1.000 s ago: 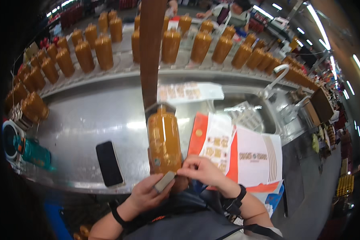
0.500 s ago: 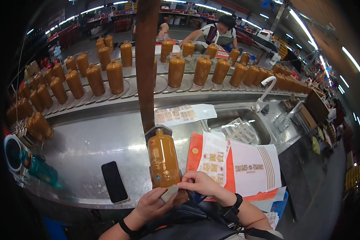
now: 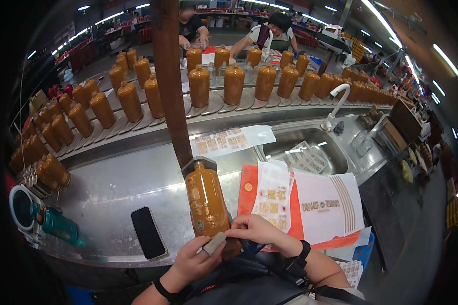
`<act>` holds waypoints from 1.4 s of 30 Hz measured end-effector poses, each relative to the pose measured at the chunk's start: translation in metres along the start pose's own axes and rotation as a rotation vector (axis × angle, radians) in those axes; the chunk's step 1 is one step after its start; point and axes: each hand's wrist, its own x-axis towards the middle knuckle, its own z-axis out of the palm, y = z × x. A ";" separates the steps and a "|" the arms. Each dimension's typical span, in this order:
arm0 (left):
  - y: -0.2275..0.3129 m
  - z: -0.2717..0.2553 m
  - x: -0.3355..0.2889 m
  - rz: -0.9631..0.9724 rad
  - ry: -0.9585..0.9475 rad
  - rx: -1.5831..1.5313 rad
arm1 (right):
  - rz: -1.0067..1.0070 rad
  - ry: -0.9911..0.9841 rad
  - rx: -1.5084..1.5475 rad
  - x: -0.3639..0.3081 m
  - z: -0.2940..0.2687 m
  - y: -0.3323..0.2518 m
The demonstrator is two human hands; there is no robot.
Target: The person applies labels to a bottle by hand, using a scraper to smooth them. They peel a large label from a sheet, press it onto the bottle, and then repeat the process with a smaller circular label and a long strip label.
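Observation:
A glossy brown bottle (image 3: pixel 207 195) with gold and dark markings lies tilted, its neck away from me, against a dark support. My left hand (image 3: pixel 194 262) is closed around a small flat grey-beige pad (image 3: pixel 213 243) at the bottle's near end. My right hand (image 3: pixel 257 230) pinches thumb and forefinger together beside the pad and the bottle's lower right edge. Whatever sits between those fingertips is too small to make out. Right of the bottle are a sheet of gold decals (image 3: pixel 273 201) and a white printed sheet (image 3: pixel 324 207), lying over red-orange sheets (image 3: pixel 248 188).
A black phone (image 3: pixel 148 233) and a teal flask (image 3: pixel 58 223) lie to the left. Beyond the wooden post (image 3: pixel 169 76), brown bottles (image 3: pixel 234 85) line a conveyor. A sink (image 3: pixel 336 161) with a white faucet (image 3: pixel 336 109) stands at right. Two people work across the line.
My view has shifted a little, and the post appears farther left. The conveyor bottles have moved slightly right. Both hands stay at the bottle's near end. A person behind the post shows more.

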 end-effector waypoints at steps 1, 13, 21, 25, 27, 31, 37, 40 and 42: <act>0.000 -0.002 -0.003 -0.001 -0.004 -0.001 | 0.000 0.002 0.005 0.000 0.000 -0.001; -0.005 0.000 0.001 0.056 -0.015 0.012 | 0.120 -0.067 -0.005 0.001 -0.005 -0.012; -0.011 -0.008 -0.003 0.047 -0.037 -0.065 | 0.125 -0.078 -0.033 0.003 -0.005 -0.016; -0.003 0.004 -0.003 0.103 -0.043 0.031 | 0.085 -0.048 0.028 -0.002 0.001 -0.010; -0.002 0.003 0.003 -0.006 0.003 -0.054 | 0.059 -0.028 0.069 -0.003 0.004 -0.008; -0.002 -0.003 0.017 -0.339 -0.097 -0.028 | 0.119 -0.067 0.046 -0.004 0.007 -0.016; -0.013 -0.002 0.017 -0.468 -0.080 -0.115 | 0.100 -0.091 -0.008 -0.003 -0.003 -0.031; -0.019 0.003 0.013 -0.521 -0.024 -0.154 | 0.158 -0.032 0.160 -0.006 -0.004 -0.044; -0.020 0.006 0.008 -0.540 -0.003 -0.175 | 0.146 -0.029 0.133 -0.007 -0.004 -0.046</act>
